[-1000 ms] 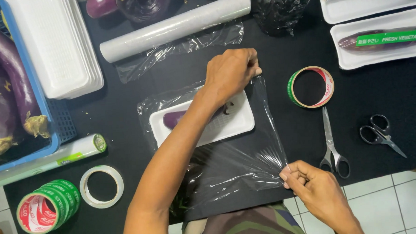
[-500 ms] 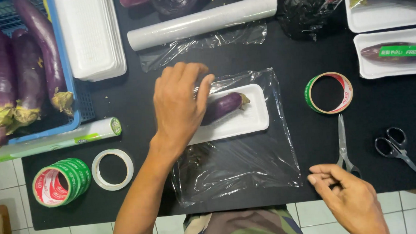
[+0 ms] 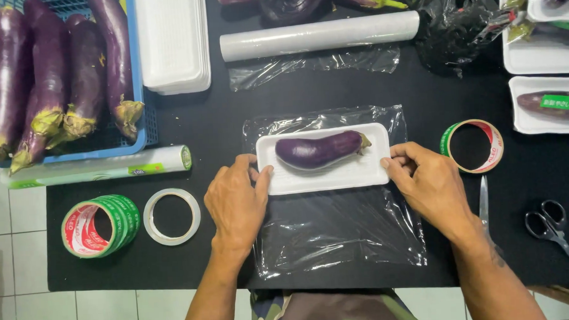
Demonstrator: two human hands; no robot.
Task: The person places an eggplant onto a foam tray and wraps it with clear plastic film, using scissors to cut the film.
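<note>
A small purple eggplant (image 3: 321, 150) lies in a white foam tray (image 3: 335, 176) at the middle of the black mat. The tray rests on a flat sheet of clear plastic wrap (image 3: 337, 231). My left hand (image 3: 237, 202) grips the tray's left end, thumb on the rim. My right hand (image 3: 428, 181) holds the tray's right end, fingers curled against its edge. Both forearms reach in from the bottom of the view.
A blue crate (image 3: 145, 114) of long eggplants sits at the upper left beside a stack of foam trays (image 3: 172, 41). A wrap roll (image 3: 321, 35) lies behind. Tape rolls (image 3: 101, 224) (image 3: 172, 215) (image 3: 472, 146), scissors (image 3: 550, 227) and wrapped trays (image 3: 547, 103) flank the work spot.
The left hand slid from on top of the tray to its left end, uncovering the eggplant. The right hand moved up from the wrap's front corner to the tray's right end.
</note>
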